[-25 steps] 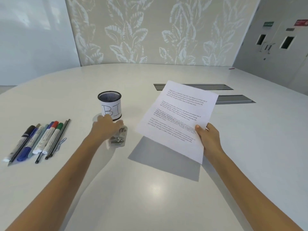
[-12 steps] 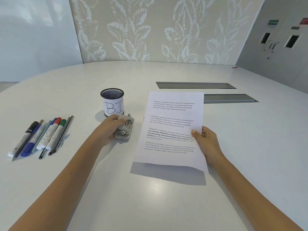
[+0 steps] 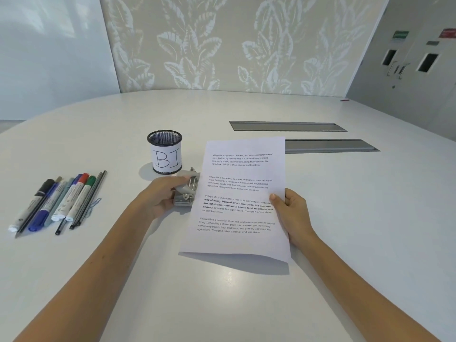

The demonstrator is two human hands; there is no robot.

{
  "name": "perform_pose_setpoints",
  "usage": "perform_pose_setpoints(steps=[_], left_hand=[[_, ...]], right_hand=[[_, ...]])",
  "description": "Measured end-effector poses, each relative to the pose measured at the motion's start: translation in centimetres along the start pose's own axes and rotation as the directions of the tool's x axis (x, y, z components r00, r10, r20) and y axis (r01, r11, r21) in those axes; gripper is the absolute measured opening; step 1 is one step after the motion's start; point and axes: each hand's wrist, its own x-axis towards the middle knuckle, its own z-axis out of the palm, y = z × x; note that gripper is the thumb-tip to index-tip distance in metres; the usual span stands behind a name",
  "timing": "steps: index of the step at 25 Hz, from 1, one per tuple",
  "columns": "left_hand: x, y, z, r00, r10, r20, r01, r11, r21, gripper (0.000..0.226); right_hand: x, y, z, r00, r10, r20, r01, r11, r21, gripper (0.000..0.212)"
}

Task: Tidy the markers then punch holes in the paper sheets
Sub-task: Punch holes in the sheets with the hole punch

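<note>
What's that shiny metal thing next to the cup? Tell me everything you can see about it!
It is a small hole punch of silvery grey metal, with a flat base and bright round pins on top. It sits on the white table, just in front of the black mesh cup. The left hand rests on its left side, gripping it. The left edge of the paper sheet, held by the right hand, covers its right side.
</note>
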Motion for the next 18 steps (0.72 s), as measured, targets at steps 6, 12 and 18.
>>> perform_pose_setpoints(steps=[6, 12, 18], left_hand=[[-0.3, -0.1, -0.2, 0.997, 0.016, 0.074, -0.015, 1.000, -0.007, 0.022], [-0.3, -0.3, -0.2, 0.997, -0.002, 0.073, 0.007, 0.998, -0.062, 0.024], [-0.7, -0.1, 0.0, 0.996, -0.038, 0.079, 0.045, 0.994, -0.100, 0.032]], right_hand=[[0.4, 0.2, 0.7, 0.999, -0.036, -0.025, 0.034, 0.996, -0.079, 0.012], [0.4, -0.5, 1.4, 0.997, -0.080, 0.004, 0.080, 0.994, -0.081, 0.010], [0.4, -0.4, 1.8, 0.997, -0.074, 0.026, 0.076, 0.994, -0.077, 0.011]])
